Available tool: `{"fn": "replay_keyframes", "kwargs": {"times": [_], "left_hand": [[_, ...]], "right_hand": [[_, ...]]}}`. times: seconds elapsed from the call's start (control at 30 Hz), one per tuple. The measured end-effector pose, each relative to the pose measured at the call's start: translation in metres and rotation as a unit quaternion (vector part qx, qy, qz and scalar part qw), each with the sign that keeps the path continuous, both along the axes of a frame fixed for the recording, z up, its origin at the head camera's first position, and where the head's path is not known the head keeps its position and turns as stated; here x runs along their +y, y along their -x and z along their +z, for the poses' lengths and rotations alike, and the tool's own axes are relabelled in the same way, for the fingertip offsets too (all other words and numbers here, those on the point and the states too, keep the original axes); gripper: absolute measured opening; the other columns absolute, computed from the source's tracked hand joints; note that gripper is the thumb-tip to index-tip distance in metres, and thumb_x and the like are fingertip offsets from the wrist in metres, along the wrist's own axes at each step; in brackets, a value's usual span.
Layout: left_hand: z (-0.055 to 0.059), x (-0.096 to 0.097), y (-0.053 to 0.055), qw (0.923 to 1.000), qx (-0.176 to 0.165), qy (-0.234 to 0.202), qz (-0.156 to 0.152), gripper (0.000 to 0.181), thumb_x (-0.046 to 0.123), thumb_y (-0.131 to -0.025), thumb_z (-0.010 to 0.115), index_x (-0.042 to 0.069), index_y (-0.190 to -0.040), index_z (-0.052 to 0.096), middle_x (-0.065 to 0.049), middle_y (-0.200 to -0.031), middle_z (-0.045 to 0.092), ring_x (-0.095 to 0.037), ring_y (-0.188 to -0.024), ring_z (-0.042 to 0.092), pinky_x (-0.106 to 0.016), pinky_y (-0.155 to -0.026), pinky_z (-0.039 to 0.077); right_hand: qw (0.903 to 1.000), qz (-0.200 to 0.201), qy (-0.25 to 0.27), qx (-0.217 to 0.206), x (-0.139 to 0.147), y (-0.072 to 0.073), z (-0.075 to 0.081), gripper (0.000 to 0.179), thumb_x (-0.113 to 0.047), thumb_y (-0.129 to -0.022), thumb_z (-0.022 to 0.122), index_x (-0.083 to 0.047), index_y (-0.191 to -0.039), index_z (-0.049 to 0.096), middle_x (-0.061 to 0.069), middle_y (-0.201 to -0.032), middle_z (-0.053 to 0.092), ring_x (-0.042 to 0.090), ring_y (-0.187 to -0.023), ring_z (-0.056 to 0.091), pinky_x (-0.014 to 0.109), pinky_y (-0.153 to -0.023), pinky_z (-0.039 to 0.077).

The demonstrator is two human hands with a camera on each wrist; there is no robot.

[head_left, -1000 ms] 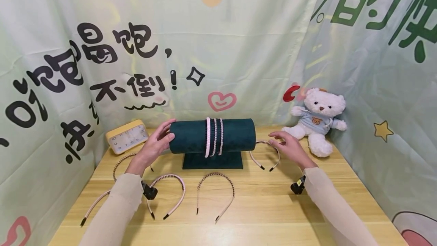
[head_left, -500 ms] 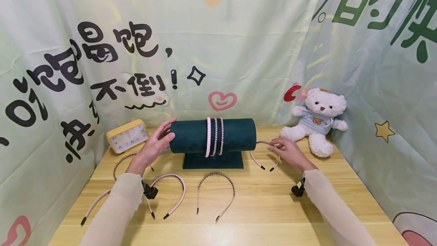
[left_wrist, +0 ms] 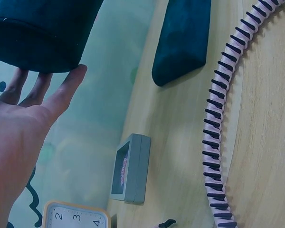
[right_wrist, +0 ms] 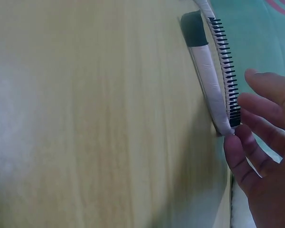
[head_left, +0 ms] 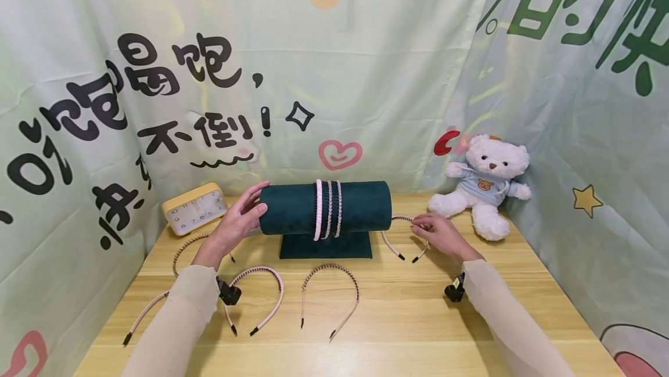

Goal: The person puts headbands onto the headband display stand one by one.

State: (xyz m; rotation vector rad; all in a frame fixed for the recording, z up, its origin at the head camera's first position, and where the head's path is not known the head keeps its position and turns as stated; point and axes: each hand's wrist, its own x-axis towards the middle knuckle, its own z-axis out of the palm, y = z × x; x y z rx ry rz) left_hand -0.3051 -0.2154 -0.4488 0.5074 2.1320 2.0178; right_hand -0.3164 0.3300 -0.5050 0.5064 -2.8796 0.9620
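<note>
A dark green velvet headband stand point(head_left: 292, 208) lies across the back of the table. One pink headband point(head_left: 318, 209) and two thin braided ones circle its roll. My left hand point(head_left: 234, 227) touches the roll's left end, thumb in front, fingers reaching behind; the left wrist view shows these fingers point(left_wrist: 61, 97) fairly straight. To the right of the stand is a pale headband point(head_left: 402, 218) with black thread winding. My right hand point(head_left: 443, 236) is at its right side, and in the right wrist view the loosely spread fingers point(right_wrist: 261, 107) touch its wound edge.
Another headband point(head_left: 330, 266) lies in front of the stand, a pink one point(head_left: 282, 287) left of it, with more around my left forearm. A yellow clock point(head_left: 195, 211) stands back left, a grey box point(left_wrist: 133, 171) close by. A white teddy bear point(head_left: 491, 173) sits back right.
My right hand has come down and slightly inward onto the headband at the right of the stand. The left hand has stayed at the roll's end.
</note>
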Motion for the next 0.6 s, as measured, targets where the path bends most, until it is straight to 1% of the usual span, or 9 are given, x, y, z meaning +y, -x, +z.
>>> {"fn": "replay_keyframes", "kwargs": {"times": [0.23,0.33,0.4,0.5,0.53,0.6], "left_hand": [[-0.0003,-0.0001,0.0006,1.0000,-0.004,-0.001,0.004,0.060,0.026,-0.115,0.055,0.031,-0.171,0.032,-0.013,-0.183,0.008,-0.045,-0.164,0.021,-0.078,-0.126,0.022],[-0.0006,-0.0001,0.0009,1.0000,-0.004,0.000,0.003,0.061,0.026,-0.115,0.055,0.031,-0.172,0.032,-0.014,-0.183,0.006,-0.046,-0.164,0.020,-0.079,-0.126,0.021],[-0.0009,0.0000,0.0012,1.0000,-0.004,-0.001,0.002,0.061,0.026,-0.115,0.055,0.031,-0.172,0.032,-0.014,-0.183,0.005,-0.046,-0.165,0.020,-0.079,-0.126,0.021],[-0.0009,0.0000,0.0017,1.0000,-0.003,0.000,0.000,0.061,0.027,-0.115,0.055,0.032,-0.172,0.032,-0.014,-0.183,0.005,-0.046,-0.165,0.019,-0.079,-0.126,0.021],[-0.0009,0.0000,0.0018,1.0000,-0.002,0.001,0.001,0.061,0.027,-0.115,0.055,0.032,-0.172,0.032,-0.014,-0.183,0.005,-0.046,-0.165,0.019,-0.079,-0.126,0.022],[-0.0010,-0.0003,0.0020,1.0000,-0.002,0.001,0.001,0.061,0.027,-0.115,0.055,0.032,-0.172,0.032,-0.014,-0.183,0.005,-0.046,-0.164,0.019,-0.079,-0.126,0.022]], "right_hand": [[0.9998,-0.017,-0.003,-0.002,0.0015,-0.0024,0.0002,0.029,-0.023,-0.107,0.071,0.000,-0.123,0.079,0.019,-0.121,0.071,0.024,-0.100,0.065,0.043,-0.086,0.054],[0.9997,-0.025,-0.005,-0.003,0.0034,-0.0032,-0.0008,0.028,-0.024,-0.108,0.071,-0.001,-0.119,0.081,0.015,-0.115,0.071,0.020,-0.096,0.064,0.039,-0.083,0.053],[0.9996,-0.027,-0.004,-0.001,0.0039,-0.0034,-0.0012,0.027,-0.024,-0.108,0.071,-0.002,-0.117,0.081,0.014,-0.113,0.071,0.020,-0.094,0.063,0.038,-0.081,0.052],[0.9997,-0.024,0.000,0.005,0.0032,-0.0026,-0.0019,0.025,-0.022,-0.108,0.071,-0.001,-0.117,0.081,0.017,-0.115,0.070,0.025,-0.095,0.067,0.043,-0.083,0.056],[0.9998,-0.021,0.002,0.007,0.0028,-0.0022,-0.0021,0.025,-0.021,-0.108,0.071,-0.001,-0.118,0.081,0.019,-0.118,0.070,0.029,-0.098,0.069,0.046,-0.085,0.058],[0.9999,-0.009,0.003,0.012,0.0016,-0.0014,-0.0023,0.026,-0.020,-0.108,0.070,0.001,-0.121,0.080,0.024,-0.127,0.070,0.038,-0.111,0.069,0.055,-0.096,0.058]]}}
